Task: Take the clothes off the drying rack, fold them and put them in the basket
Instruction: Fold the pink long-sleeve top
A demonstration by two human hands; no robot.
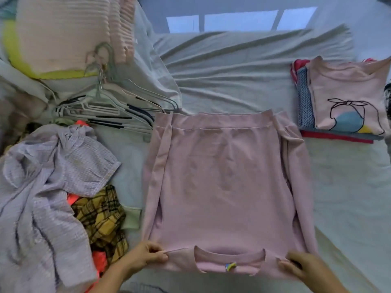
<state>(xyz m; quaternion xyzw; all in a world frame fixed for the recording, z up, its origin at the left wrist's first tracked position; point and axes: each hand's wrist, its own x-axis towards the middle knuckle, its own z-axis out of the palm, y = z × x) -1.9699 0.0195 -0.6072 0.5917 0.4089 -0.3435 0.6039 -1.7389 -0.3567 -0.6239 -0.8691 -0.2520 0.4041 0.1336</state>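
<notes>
On the bed, pink sweater (224,182) lies flat, sleeves tucked in — left hand (146,258) and right hand (300,266) each pinch a shoulder; hem lies straight ahead — fold runs away from them.

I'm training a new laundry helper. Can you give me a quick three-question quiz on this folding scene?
1. True or false: the left hand and right hand both pinch the pink sweatshirt beside its neckline.
2. Where do the hangers lie? A) to the sweatshirt's upper left B) on the folded stack C) in a basket
3. Fill in: the folded stack lies to the sweatshirt's ____.
Key: 1 true; 2 A; 3 right.
</notes>
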